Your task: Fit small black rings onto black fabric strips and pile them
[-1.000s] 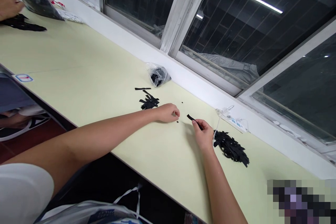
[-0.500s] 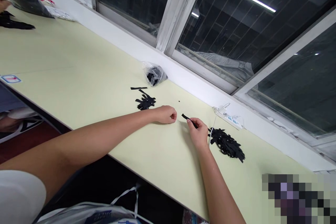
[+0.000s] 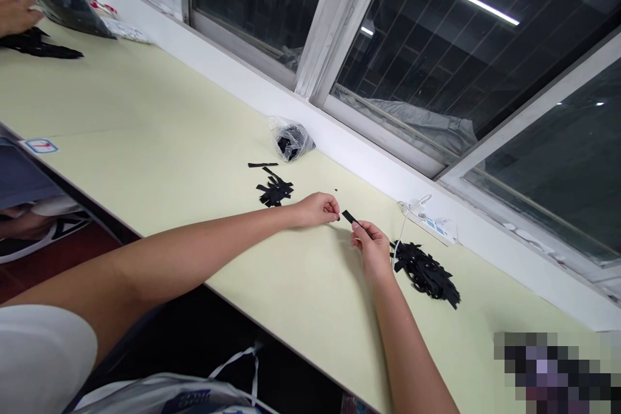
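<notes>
My right hand pinches a short black strip and holds it just above the pale table. My left hand is curled right beside the strip's free end, fingertips pinched on a tiny black piece I can barely make out. A small heap of black strips lies to the left of my left hand. A larger heap of black strips lies just right of my right hand.
A clear plastic bag with black parts sits by the window sill. A white power strip with a cable lies behind the larger heap. Another person's hand works with black strips and a bag at the far left.
My left hand has lifted a tiny black piece off the table and moved it toward the strip's end. My right hand has raised the strip slightly toward it.
</notes>
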